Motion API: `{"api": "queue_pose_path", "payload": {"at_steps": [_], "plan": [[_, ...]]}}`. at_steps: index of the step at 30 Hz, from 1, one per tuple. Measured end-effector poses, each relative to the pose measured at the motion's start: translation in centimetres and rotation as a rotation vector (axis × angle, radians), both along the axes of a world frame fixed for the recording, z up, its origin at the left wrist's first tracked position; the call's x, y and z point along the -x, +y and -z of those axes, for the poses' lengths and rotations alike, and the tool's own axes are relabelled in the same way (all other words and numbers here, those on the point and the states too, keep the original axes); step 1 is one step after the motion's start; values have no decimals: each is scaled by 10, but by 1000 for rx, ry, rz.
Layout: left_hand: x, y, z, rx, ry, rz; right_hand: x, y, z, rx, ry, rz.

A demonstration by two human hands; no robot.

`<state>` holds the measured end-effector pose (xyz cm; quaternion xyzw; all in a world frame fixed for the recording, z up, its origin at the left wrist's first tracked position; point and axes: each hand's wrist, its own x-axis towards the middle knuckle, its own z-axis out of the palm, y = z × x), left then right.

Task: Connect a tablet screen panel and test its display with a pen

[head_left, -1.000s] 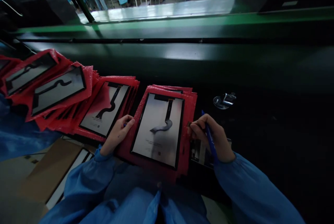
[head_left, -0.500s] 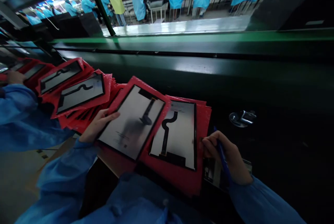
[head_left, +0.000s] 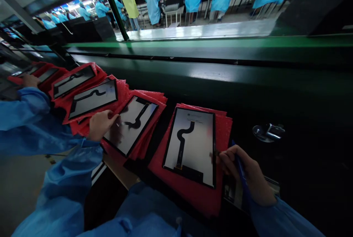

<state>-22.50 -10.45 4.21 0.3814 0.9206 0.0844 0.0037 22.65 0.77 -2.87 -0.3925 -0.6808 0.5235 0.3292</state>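
Note:
My left hand (head_left: 101, 123) is closed at the left edge of a display panel (head_left: 143, 119) with a black curved ribbon cable. This panel lies on a stack of red bubble-wrap bags (head_left: 151, 134); the fingers' grip is partly hidden. In my right hand (head_left: 245, 167) is a blue pen (head_left: 240, 170), slanting down through the curled fingers. The right fingertips are at the right edge of a second display panel (head_left: 200, 145), which rests on red bubble-wrap bags (head_left: 190, 196) in front of me. Its ribbon cable bends in an S.
More panels on red bags, such as one panel (head_left: 93, 99), are piled to the left. A co-worker's hand (head_left: 30, 80) and blue sleeve reach in there. A shiny metal object (head_left: 268, 133) stands at the right. Behind runs a dark conveyor (head_left: 198, 75) with a green edge.
My left hand has moved left and lowered its panel onto the left stack, uncovering the panel in front of me. My right hand keeps its place at that panel's edge. The view has shifted slightly.

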Motion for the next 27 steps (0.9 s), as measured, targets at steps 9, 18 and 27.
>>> {"api": "queue_pose_path", "payload": {"at_steps": [9,18,27], "plan": [[10,4,-15,162,387,82,-1,-2,-8,-21,-33,5],[43,41,-24,-83,339,16,-3,-1,3,-3,10,9],[-54,19,-21,120,180,327,-10,1,4,-47,-15,148]]}}
